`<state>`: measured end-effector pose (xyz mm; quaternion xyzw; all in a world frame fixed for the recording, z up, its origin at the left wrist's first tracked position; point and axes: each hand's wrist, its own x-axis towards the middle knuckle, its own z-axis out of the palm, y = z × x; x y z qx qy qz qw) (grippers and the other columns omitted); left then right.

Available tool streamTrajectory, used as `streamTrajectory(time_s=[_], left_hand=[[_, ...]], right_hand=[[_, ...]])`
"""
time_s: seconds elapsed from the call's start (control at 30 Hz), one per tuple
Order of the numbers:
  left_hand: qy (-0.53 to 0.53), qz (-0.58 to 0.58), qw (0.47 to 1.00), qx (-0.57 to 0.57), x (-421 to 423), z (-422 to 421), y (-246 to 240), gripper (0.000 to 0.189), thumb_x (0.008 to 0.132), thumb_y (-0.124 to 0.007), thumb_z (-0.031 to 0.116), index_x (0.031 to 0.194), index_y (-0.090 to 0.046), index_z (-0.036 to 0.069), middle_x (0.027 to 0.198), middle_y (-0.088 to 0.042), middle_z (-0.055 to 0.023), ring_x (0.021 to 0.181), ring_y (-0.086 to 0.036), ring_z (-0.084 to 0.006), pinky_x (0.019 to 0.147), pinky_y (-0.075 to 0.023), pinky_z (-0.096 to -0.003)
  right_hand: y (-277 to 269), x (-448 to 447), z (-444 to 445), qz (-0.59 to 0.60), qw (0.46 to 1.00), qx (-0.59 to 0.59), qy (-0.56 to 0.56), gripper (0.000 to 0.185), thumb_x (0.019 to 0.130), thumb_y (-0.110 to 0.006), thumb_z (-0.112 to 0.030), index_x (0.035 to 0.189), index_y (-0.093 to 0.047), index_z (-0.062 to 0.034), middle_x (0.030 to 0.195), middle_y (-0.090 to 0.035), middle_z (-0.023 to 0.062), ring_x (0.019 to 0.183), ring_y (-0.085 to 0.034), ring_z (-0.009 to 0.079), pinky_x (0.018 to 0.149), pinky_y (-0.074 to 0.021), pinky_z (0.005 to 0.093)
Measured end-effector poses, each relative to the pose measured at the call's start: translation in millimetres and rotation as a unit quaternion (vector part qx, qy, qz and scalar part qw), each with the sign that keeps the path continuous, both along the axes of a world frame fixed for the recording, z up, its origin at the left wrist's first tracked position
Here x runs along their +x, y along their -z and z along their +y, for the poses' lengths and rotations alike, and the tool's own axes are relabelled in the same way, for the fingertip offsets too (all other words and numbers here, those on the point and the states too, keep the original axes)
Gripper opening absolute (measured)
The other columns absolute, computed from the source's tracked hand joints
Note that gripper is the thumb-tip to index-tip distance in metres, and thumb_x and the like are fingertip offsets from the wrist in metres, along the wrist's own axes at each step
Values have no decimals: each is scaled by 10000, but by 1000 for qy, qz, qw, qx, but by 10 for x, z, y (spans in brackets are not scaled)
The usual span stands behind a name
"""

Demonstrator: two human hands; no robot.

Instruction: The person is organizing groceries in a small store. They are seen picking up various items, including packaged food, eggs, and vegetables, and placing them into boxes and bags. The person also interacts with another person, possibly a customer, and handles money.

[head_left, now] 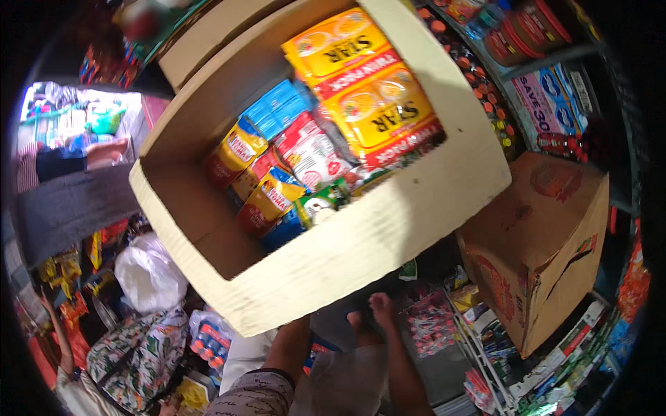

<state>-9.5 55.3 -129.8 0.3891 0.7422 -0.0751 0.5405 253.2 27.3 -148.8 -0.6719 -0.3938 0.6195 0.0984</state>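
Note:
A large open cardboard carton (333, 265), tilted, fills the middle of my view, close to the camera. Inside it are yellow-and-red sachet packs (374, 93), a light-blue packet (278, 109), a red-and-white packet (312, 151), brown-and-yellow sauce pouches (270, 200) and a green sachet (322, 203). My left forearm reaches up under the carton's near side, and the carton hides my left hand. Below the same side is my right hand (382, 308), its fingers curled. Nothing shows in it, but its grip is unclear.
At right, a brown cardboard box (541, 244) stands above a white wire rack (481, 359). Shelves with bottles and brown tubs (536, 31) line the upper right. A floral bag (140, 353), a white plastic bag (151, 273) and another person's arm (60, 333) are at lower left.

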Motion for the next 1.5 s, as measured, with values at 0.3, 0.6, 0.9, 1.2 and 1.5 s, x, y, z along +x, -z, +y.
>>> streamTrajectory(time_s=[0.3,0.6,0.9,1.2,1.5], left_hand=[[-25,-66,997,3,75,-317,-239,645,644,-754,382,1166,-540,69,1127,-561,-213,1066,-541,-374,891,-450,-449],[32,-122,992,-18,200,-916,-318,493,696,-678,466,1017,-664,91,976,-673,-178,927,-638,-359,795,-513,-441],[190,-74,979,-28,235,-939,-1433,494,704,-644,451,1040,-639,89,932,-671,-194,903,-645,-368,773,-514,-463],[113,-349,929,-53,286,-635,-3681,590,701,-627,229,1191,-449,-48,986,-633,-247,966,-610,-391,817,-479,-448],[398,-556,728,42,-252,492,-5745,524,766,-633,273,1168,-473,-23,1043,-588,-278,1003,-594,-380,816,-476,-445]], right_hand=[[-248,-737,-698,-107,986,-108,-66,306,840,-644,-305,1008,-599,-55,978,-661,104,926,-629,229,809,-495,364],[4,-1347,-559,-67,968,-189,150,435,847,-640,-352,1068,-600,21,1053,-622,141,1051,-562,224,867,-443,361],[-373,-1294,-1045,16,981,-193,28,425,772,-656,-280,1077,-606,12,970,-656,191,904,-623,303,772,-477,401],[-2998,-809,-866,-23,994,-77,73,273,904,-577,-214,1061,-612,5,949,-653,105,765,-633,217,732,-489,360],[-5969,-1142,-19,105,888,-17,448,276,932,-543,-189,1132,-515,0,693,-551,54,752,-641,227,699,-501,379]])
